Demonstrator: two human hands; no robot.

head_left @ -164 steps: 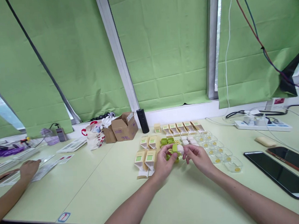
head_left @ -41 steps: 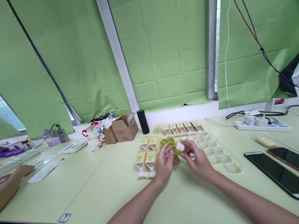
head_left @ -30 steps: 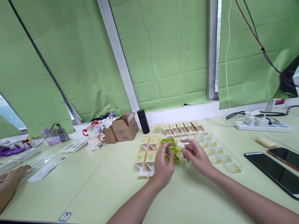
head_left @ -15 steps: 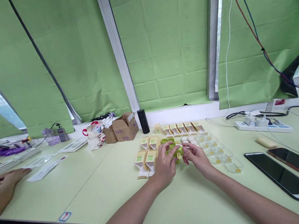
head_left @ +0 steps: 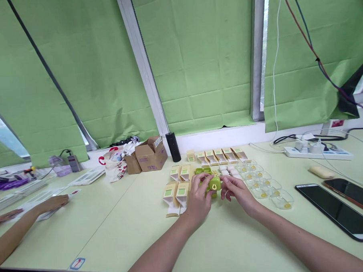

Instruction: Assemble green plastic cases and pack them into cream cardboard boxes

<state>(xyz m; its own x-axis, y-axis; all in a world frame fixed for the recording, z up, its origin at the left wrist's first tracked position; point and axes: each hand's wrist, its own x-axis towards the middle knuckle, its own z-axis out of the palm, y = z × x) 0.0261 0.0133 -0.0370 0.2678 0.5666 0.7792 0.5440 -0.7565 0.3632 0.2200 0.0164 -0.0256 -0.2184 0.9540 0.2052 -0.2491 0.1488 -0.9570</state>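
Note:
Above the table I hold a small green case with a pale yellow loop on its face. My left hand is closed around its left side. My right hand has its thumb and fingers pinched at the right edge of the case. More green cases lie just behind my left hand, partly covered by it. Small white cases sit behind my fingers, beside rows of clear plastic shells with yellow spots. Left of my hands stand open cartons with green squares.
More cartons line the back. A black cylinder and a cardboard box stand behind left. Phones and a power strip are at right. A co-worker's hand rests over white trays at far left.
The green case has turned in my hands, so its rounded face with the loop now points toward me. The co-worker's hand has moved right over the white strips.

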